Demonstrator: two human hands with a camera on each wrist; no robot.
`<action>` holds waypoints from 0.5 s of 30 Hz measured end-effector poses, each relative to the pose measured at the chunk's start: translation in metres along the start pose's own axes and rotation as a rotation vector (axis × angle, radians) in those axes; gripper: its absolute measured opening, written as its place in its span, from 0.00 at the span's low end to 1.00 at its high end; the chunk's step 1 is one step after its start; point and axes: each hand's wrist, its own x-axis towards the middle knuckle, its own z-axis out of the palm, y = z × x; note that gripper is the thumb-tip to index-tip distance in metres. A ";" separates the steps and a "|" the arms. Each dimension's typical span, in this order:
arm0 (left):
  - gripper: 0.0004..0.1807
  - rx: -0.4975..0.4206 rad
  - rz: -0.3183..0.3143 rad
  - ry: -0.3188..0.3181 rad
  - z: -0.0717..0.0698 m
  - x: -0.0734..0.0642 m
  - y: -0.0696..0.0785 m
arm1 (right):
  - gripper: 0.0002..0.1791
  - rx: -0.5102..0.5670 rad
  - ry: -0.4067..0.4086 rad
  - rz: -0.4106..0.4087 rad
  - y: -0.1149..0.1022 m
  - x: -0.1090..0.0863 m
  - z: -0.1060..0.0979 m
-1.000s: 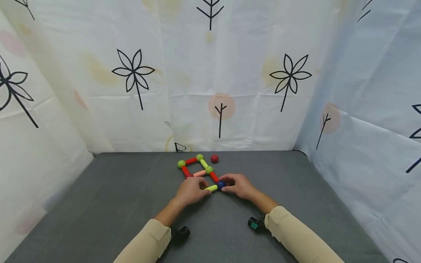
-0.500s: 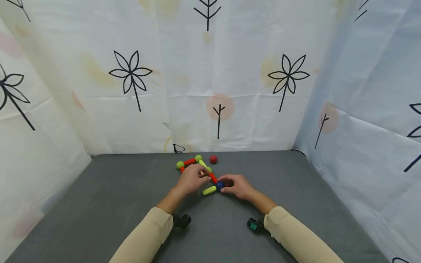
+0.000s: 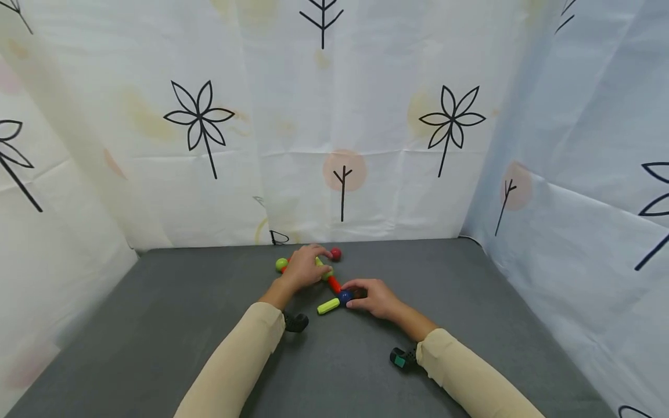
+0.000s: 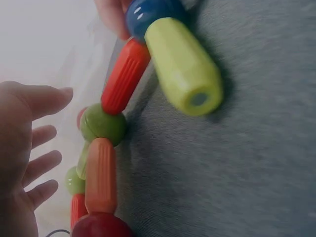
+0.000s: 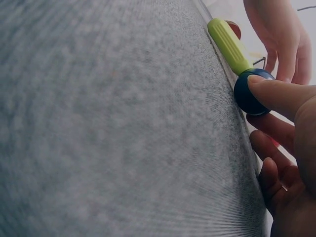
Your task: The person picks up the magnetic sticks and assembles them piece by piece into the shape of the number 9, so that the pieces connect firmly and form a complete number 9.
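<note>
My right hand [image 3: 373,298] pinches a blue ball [image 5: 254,92] between thumb and fingers. A yellow-green ribbed rod [image 4: 185,69] sticks out from that ball, its free end showing a grey dot. A red rod [image 4: 126,76] joins the blue ball to a green ball [image 4: 103,123]. From the green ball a salmon rod [image 4: 101,177] leads to a dark red ball [image 4: 101,227]. Above this toy frame reaches my left hand [image 3: 303,268], fingers apart and holding nothing, fingertips near a loose red ball [image 3: 336,254]. It hides part of the frame in the head view.
Another green ball [image 3: 281,265] of the frame shows left of my left hand. Everything lies on a grey cloth-covered table [image 3: 209,348], with a white patterned curtain [image 3: 292,116] behind and at the sides.
My left hand has let go of the yellow-green rod and moved away over the frame toward the loose red ball. My right hand stays on the blue ball.
</note>
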 end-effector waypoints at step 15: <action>0.25 -0.012 -0.044 -0.113 0.010 0.025 0.000 | 0.19 -0.004 0.005 -0.004 0.003 0.000 0.001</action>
